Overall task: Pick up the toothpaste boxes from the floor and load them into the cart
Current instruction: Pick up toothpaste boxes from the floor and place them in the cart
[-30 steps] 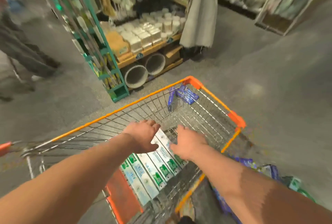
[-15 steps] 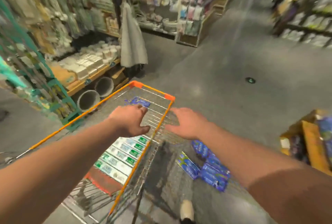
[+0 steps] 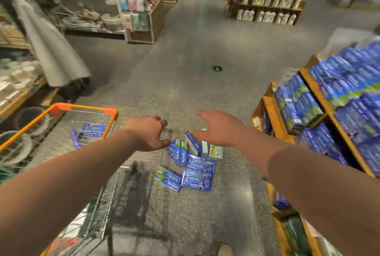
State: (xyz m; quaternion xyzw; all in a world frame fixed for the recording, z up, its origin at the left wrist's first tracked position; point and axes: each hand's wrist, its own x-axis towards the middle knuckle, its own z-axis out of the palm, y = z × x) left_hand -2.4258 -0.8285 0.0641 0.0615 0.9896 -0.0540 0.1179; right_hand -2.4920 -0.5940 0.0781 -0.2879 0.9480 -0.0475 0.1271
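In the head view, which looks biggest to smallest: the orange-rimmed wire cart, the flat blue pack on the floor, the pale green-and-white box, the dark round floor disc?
1. Orange-rimmed wire cart
2. Flat blue pack
3. Pale green-and-white box
4. Dark round floor disc; farther off, so unsure

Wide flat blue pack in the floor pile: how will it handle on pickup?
The wide blue pack looks crisp-edged, so it is probably stiff, not floppy. Lying flat on the floor, it should not roll or tip, though getting under an edge may be awkward. Its sheen hints at a slippery face.
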